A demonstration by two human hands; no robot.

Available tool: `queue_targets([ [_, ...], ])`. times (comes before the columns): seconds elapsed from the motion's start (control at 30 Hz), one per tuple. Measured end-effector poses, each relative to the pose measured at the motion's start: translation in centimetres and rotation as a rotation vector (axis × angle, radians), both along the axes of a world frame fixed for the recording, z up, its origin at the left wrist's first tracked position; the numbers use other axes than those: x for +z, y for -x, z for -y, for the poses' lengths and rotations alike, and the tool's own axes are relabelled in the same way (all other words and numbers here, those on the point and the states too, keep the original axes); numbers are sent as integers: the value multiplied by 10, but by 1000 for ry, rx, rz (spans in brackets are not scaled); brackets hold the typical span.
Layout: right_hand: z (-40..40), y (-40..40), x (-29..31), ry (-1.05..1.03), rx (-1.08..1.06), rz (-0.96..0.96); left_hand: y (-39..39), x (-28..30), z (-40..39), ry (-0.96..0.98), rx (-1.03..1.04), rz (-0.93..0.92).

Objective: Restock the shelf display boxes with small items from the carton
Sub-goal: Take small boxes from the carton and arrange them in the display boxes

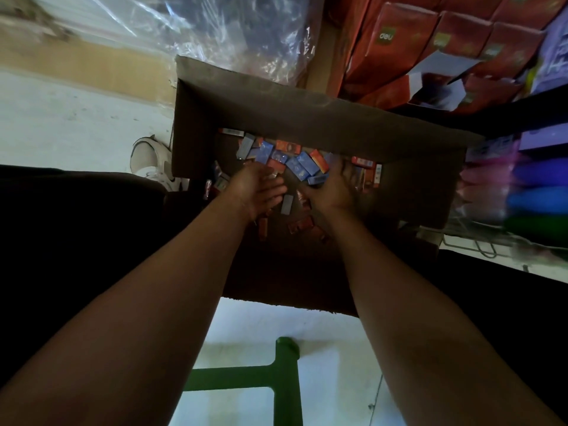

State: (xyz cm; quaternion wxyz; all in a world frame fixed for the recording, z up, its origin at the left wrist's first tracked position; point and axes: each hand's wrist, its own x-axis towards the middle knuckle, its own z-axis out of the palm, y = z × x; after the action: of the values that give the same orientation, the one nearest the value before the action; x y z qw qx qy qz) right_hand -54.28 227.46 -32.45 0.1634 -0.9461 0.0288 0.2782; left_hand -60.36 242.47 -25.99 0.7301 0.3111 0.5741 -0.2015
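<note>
Small boxes (295,162), blue and red-orange, lie loose in a heap on the floor of the open brown carton (307,118), mid-frame. Print on them is too blurred for us to read. A grey one (287,205) lies apart between the two hands.

Left hand (256,192) is down inside the carton, palm turned inward, fingers straight and together, touching the near edge of the heap. Right hand (333,189) is also inside, at 3 o'clock from the left; its fingers curl over a cluster of blue boxes (316,179) at the heap's right side. We cannot tell how many it grips.

Outward: at 1 o'clock from the carton, stacked red cartons (430,41); one bears the word "deli", seen upside down. At 3 o'clock, a shelf row of pink, purple, blue and green items (528,192), blurred. At 11 o'clock, clear plastic wrap (221,32) over dark goods. At 9 o'clock, a white shoe (150,161) on the pale floor. At 6 o'clock, a green frame (285,382), below our forearms.
</note>
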Motion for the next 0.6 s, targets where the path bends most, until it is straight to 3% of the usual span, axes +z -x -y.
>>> queue_targets([
  [0.27,-38,-1,-4,121,272,-27,12,-8,-12,57,50,27],
  [0.4,-41,5,-5,108,198,-183,16,-8,-16,95,130,26],
  [0.53,-35,12,7,69,137,-185,20,-9,-16,82,131,13],
  [0.6,-35,12,23,-63,58,-181,22,-9,-14,41,109,9],
])
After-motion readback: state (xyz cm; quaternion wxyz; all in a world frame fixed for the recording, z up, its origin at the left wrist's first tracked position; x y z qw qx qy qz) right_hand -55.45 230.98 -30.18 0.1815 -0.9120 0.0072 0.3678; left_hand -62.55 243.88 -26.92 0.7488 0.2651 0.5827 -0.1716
